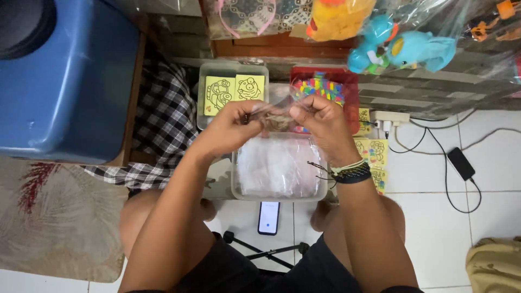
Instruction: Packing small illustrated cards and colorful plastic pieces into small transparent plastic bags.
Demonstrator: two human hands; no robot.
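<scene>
Up close, both hands pinched one small clear plastic bag (pixel 275 116) between them: left hand (pixel 233 125) closed on its left end, right hand (pixel 317 116) on its right. Bag's long axis ran hand to hand, roughly level; neither hand nearer. Crinkled, see-through, contents unclear. Directly below the grip sat a clear tub (pixel 320 192) of more bags; beyond it, a tray (pixel 202 103) with yellow picture cards (pixel 234 91).

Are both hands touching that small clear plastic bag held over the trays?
Touching. The head view shows the left hand and right hand both pinching the small clear plastic bag between their fingertips, with no gap visible.
</scene>
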